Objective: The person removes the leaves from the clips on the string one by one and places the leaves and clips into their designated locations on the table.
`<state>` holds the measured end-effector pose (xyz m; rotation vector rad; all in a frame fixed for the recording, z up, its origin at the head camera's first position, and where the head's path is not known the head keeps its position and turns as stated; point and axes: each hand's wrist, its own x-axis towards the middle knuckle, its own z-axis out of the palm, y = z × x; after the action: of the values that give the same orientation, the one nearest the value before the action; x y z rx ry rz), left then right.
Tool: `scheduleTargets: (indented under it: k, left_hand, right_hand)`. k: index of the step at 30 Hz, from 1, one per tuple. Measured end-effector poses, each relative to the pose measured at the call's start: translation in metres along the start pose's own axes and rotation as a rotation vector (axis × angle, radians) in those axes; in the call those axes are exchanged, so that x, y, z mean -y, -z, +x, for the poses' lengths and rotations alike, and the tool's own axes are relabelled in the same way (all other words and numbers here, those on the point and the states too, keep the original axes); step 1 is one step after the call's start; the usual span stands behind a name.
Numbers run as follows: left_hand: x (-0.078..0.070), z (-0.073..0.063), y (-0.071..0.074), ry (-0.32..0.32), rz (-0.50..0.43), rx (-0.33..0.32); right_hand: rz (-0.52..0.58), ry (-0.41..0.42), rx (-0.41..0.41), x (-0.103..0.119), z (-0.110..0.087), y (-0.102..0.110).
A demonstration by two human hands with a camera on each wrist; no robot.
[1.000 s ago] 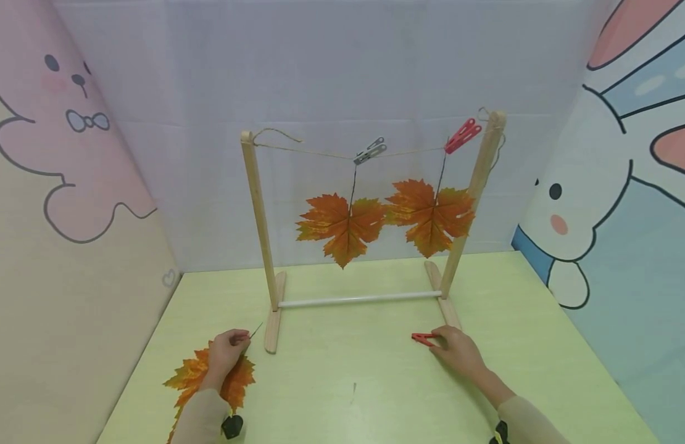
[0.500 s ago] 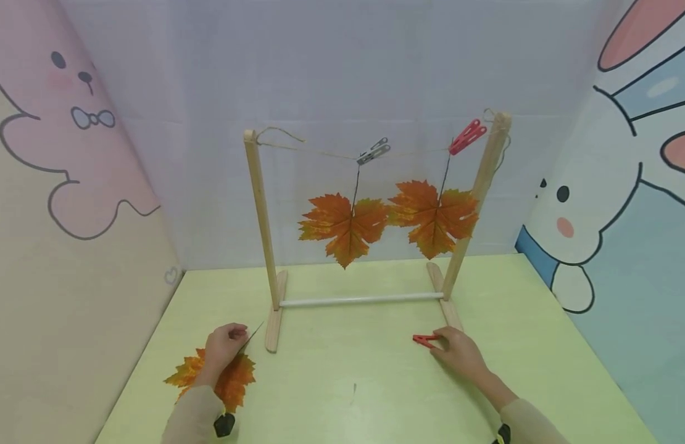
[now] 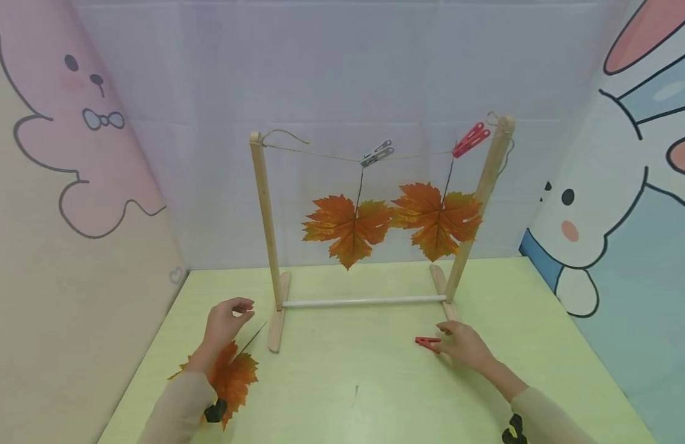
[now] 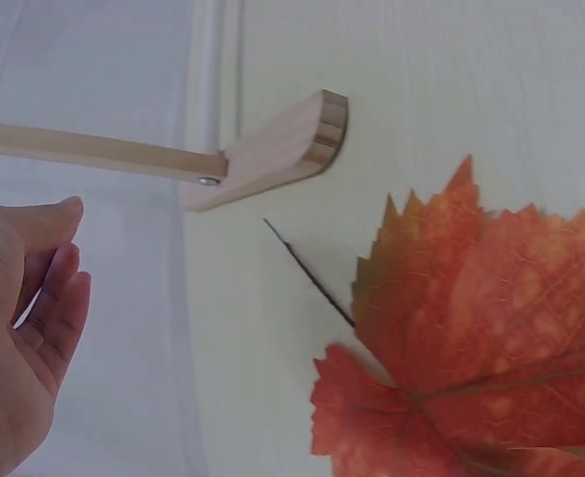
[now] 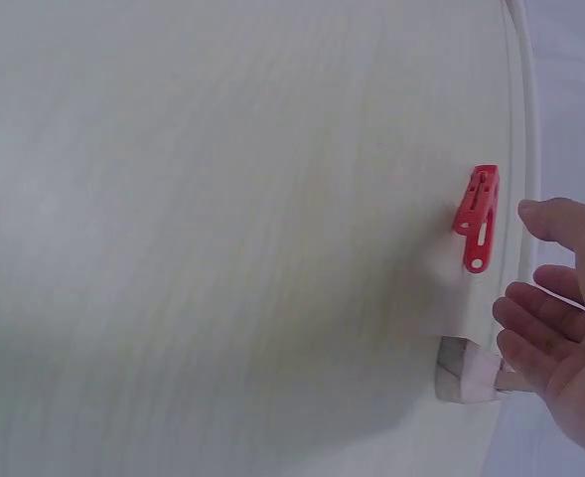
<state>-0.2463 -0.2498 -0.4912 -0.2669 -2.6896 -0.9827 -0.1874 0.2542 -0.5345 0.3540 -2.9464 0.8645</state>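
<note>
On the table at the left lies an orange artificial maple leaf (image 3: 234, 376), its dark stem (image 4: 317, 283) pointing toward the rack. My left hand (image 3: 226, 324) hovers above the leaf, apart from the stem, with loosely bent fingers and nothing between them. A red clothespin (image 5: 479, 219) rests on the table at the right. Beside it is my right hand (image 3: 466, 346), thumb and fingers spread apart and off the clothespin in the right wrist view. Two more leaves hang from the rack's string, one under a grey clothespin (image 3: 377, 153), the other under a red clothespin (image 3: 471, 140).
A wooden rack stands at the back of the table, with a left post (image 3: 266, 222), a right post (image 3: 478, 209) and a white crossbar (image 3: 365, 301). Its left foot (image 4: 282, 149) reaches forward near the loose leaf. Cartoon-printed walls flank the table.
My left hand has let go of the leaf's stem and risen away from it. My right hand has released the red clothespin, which stays on the table. The view has shifted slightly.
</note>
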Motion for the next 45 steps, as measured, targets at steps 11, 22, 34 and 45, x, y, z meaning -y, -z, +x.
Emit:
scheduleTargets:
  k: [11, 22, 34, 45]
  left_hand:
    - [-0.049, 0.026, 0.016, -0.127, -0.033, 0.005]
    - [-0.095, 0.051, 0.032, -0.224, -0.071, -0.014]
    - [-0.13, 0.065, 0.045, -0.292, -0.049, 0.008]
    - [-0.157, 0.078, 0.047, -0.329, -0.084, 0.014]
  right_hand:
    - [-0.029, 0.141, 0.016, 0.032, 0.021, 0.052]
    - [-0.043, 0.235, 0.01, 0.072, 0.043, 0.101]
    - [-0.115, 0.318, -0.029, 0.104, 0.057, 0.138]
    - [-0.173, 0.484, -0.134, 0.135, 0.071, 0.173]
